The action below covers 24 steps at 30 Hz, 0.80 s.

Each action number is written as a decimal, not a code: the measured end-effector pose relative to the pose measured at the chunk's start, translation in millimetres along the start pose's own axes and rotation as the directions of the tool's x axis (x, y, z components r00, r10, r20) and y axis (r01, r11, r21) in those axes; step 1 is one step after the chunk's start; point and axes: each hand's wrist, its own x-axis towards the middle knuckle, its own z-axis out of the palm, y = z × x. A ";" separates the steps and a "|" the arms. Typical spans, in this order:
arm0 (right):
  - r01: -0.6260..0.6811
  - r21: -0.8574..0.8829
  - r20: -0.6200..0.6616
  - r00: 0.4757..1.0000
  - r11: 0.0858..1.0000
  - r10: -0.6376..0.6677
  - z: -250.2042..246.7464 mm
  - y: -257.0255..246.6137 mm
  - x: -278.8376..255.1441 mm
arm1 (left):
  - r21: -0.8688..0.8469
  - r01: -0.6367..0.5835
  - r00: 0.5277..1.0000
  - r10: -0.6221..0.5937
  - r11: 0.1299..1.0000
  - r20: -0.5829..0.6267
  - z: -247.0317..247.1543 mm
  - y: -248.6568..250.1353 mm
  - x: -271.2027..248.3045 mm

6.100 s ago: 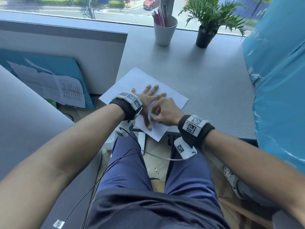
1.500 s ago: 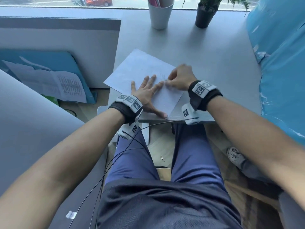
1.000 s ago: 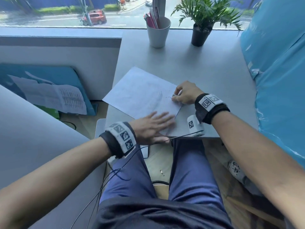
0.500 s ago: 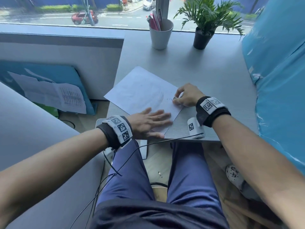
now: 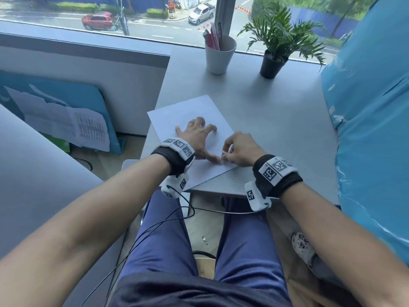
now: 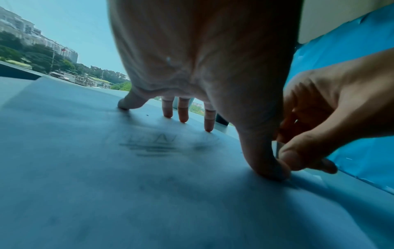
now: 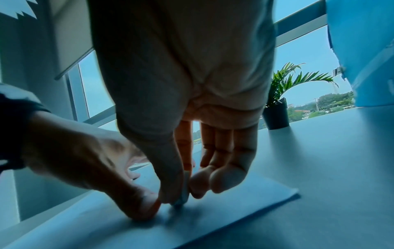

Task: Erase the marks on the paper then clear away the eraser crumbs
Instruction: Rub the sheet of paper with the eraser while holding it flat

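Observation:
A white sheet of paper (image 5: 190, 111) lies askew on the grey desk (image 5: 276, 129), one corner near the desk's front edge. My left hand (image 5: 197, 136) lies spread on the sheet, fingertips and thumb pressing it down. Faint pencil marks (image 6: 153, 143) show under that palm in the left wrist view. My right hand (image 5: 238, 149) pinches a small white eraser (image 7: 183, 195) between thumb and fingers, its tip on the paper right beside my left thumb (image 7: 145, 207). A few dark specks (image 6: 147, 115) lie on the sheet.
A white cup of pens (image 5: 218, 52) and a small potted plant (image 5: 273, 60) stand at the desk's far edge by the window. A blue plastic-wrapped bulk (image 5: 371, 129) borders the desk on the right. On the left the desk edge drops off to the floor.
My left hand has moved from the paper's near corner up onto its middle. My right hand with the eraser has shifted left and nearer, to beside the left thumb.

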 end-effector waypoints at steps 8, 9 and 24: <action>0.067 0.118 -0.094 0.994 0.991 -0.056 -28.9 -2.8 42.2 | -0.073 -0.035 0.998 0.039 0.997 0.052 0.9 -11.5 6.3; 0.084 0.124 -0.103 0.992 0.989 -0.071 -29.6 -3.4 49.4 | -0.071 -0.040 0.997 0.045 0.997 0.064 0.5 -13.1 6.5; 0.118 0.130 -0.120 0.988 0.985 -0.102 -28.3 2.9 69.7 | -0.014 -0.068 0.985 0.069 0.998 0.157 -0.9 -18.5 9.2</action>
